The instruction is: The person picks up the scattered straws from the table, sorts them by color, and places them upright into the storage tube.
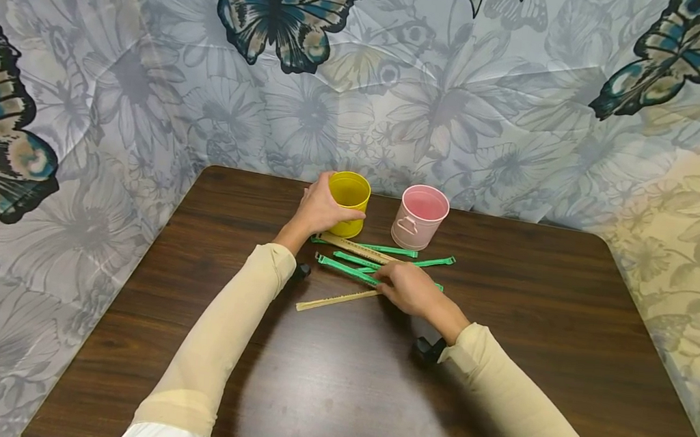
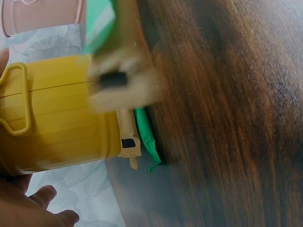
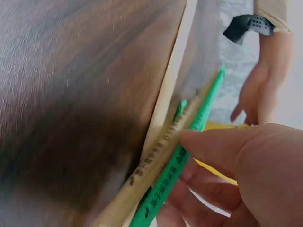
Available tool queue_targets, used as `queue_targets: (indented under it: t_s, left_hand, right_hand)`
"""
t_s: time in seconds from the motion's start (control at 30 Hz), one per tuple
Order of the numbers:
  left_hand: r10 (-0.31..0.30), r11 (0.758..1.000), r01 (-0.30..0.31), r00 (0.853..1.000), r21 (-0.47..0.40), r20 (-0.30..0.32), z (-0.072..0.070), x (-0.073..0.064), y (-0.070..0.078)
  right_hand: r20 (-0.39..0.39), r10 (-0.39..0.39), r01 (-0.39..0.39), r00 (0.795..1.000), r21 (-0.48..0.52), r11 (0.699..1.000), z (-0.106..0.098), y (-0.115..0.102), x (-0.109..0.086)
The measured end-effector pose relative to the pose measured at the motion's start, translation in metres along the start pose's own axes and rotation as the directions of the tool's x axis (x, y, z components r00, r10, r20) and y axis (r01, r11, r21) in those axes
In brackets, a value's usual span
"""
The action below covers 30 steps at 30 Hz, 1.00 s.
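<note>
My left hand (image 1: 321, 209) grips a yellow bucket (image 1: 357, 224) from its left side, thumb across the front. The bucket stands upright at the back of the table, and its wire handle shows in the left wrist view. My right hand (image 1: 411, 288) pinches a long, thin green paper packet (image 3: 182, 153) between thumb and fingers. A printed tan packet (image 3: 158, 156) lies along it; I cannot tell whether the fingers hold that one too. Blurred tan and green ends hang before the bucket in the left wrist view. Another tan packet (image 1: 331, 301) lies nearer the front edge.
A pink bucket (image 1: 415, 232) stands upright to the right of the yellow one. Several green packets (image 1: 436, 261) and a tan packet (image 1: 356, 248) lie crossed before the buckets on the dark wooden table (image 1: 534, 315). A butterfly-patterned cloth (image 1: 487, 119) hangs behind the table.
</note>
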State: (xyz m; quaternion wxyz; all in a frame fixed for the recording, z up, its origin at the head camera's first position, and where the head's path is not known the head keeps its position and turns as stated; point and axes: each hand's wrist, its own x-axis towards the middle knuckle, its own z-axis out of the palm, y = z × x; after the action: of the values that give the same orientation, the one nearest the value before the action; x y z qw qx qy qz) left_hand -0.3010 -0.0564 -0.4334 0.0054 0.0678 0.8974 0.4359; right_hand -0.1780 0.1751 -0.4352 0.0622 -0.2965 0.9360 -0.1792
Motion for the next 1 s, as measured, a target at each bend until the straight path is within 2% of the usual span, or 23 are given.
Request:
queue_targets:
  t_s: [0.3,0.5,0.63,0.83,1.0]
  left_hand:
    - [-0.002,1.0,0.002,1.0,-0.012,0.0,0.001,0.001,-0.002]
    - [-0.005,1.0,0.005,1.0,-0.031,-0.001,0.0,0.0,-0.001]
    - [-0.014,0.999,0.014,1.0,-0.03,0.002,-0.001,-0.001,0.0]
    - [-0.014,0.998,0.015,1.0,-0.055,0.011,-0.003,-0.002,-0.001]
    - [-0.013,1.0,0.013,1.0,-0.02,0.019,-0.001,-0.001,-0.001]
  right_hand:
    - [-0.029,0.019,-0.017,0.999,0.049,0.999,-0.02,0.01,-0.009]
    - [-0.121,0.034,-0.023,0.992,0.095,0.995,-0.039,0.011,-0.008]
    - [-0.182,0.027,-0.006,0.983,0.112,0.994,-0.055,0.006,-0.002]
    - [-0.234,0.004,0.039,0.972,0.18,0.983,-0.079,-0.008,0.011]
    - [-0.278,-0.037,0.099,0.96,0.212,0.972,-0.095,-0.023,0.029]
